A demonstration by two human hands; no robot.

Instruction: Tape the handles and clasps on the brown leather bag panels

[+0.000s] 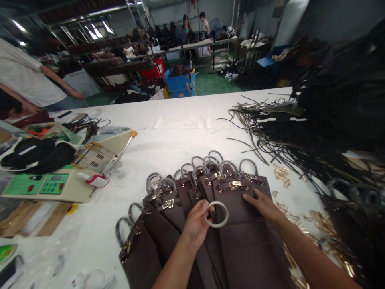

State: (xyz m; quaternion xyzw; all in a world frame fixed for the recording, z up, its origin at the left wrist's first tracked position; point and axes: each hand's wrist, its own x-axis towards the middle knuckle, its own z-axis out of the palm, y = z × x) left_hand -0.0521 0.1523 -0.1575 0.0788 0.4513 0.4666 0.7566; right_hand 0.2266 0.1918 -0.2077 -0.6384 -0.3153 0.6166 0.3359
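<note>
Several dark brown handbags (240, 241) with plastic-wrapped handles and gold clasps lie overlapping on the white table. My left hand (197, 224) is closed on a pale ring-shaped roll of tape (225, 222), held above the bags near the middle. My right hand (263, 204) rests with its fingers apart on the upper right part of the top bag, below and right of its gold clasp (237, 184).
Gold metal pieces (321, 224) and black cords (264, 140) lie on the right of the white table (180, 116). A machine with green panels (54, 184) stands left. A person (27, 76) is at the far left; two more are in back.
</note>
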